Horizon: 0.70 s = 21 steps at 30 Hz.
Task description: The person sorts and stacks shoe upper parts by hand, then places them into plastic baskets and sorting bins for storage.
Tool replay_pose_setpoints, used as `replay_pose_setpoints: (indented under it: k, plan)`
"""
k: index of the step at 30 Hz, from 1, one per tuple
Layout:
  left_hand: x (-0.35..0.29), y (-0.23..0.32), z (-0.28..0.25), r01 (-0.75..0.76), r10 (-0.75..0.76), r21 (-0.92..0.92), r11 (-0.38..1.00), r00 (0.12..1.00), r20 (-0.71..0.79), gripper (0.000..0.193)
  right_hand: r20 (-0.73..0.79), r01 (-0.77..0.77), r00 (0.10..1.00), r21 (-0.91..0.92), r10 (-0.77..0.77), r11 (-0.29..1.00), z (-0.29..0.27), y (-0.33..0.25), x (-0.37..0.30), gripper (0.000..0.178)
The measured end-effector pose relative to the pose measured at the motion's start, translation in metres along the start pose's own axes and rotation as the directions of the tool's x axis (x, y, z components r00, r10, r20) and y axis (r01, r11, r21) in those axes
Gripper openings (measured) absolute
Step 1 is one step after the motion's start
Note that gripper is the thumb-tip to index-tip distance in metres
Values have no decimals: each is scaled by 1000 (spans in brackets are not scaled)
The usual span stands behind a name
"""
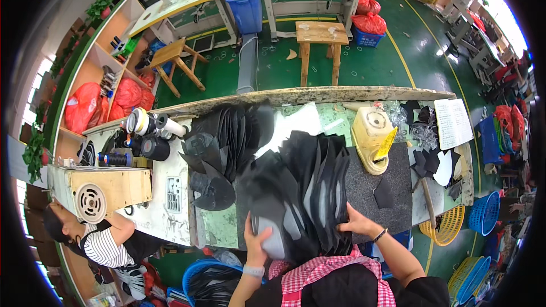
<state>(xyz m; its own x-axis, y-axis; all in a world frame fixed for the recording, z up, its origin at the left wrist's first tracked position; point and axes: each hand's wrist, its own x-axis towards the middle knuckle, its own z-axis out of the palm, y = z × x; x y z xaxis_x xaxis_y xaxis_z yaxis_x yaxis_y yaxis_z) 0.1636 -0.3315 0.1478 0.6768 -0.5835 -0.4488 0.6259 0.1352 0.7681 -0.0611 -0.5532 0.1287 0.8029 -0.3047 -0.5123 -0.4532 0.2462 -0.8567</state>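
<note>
In front of me stands a thick stack of black cut pieces (318,179), shaped like shoe uppers, some with grey patches. My left hand (257,240) grips the stack's lower left side, fingers against a grey-patched piece; the left part of the stack is blurred. My right hand (359,222) presses the lower right edge, with its fingertips partly hidden behind the pieces. Left of this stack, a second pile of black pieces (227,142) leans on the bench, apart from my hands. To the right lies a dark grey mat (364,196) with a small black piece (384,193) on it.
A cream machine head (372,131) with a yellow tag stands beyond the mat. At left are thread spools (153,148) and a boxy machine (108,193), with a person (111,244) beside it. An open notebook (453,122) lies far right. A blue basket (196,267) of black pieces is below.
</note>
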Motion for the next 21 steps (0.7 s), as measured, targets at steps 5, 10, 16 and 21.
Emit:
replay_pose_setpoints:
  k: [5,10,16,21]
  plan:
    - [27,16,11,151,-153,41,988,988,38,81,-224,179,974,675,-32,715,-15,-51,-11,108]
    - [13,37,50,112,-111,-1,994,989,94,77,-460,142,872,-84,-165,986,4,-58,5,121]
    - [35,1,9,149,-169,-150,977,977,-129,61,-220,153,966,49,-139,987,-29,-29,8,121]
    - [27,-11,39,11,-1,56,998,982,-191,54,-113,141,983,-51,-146,989,-31,-23,21,125]
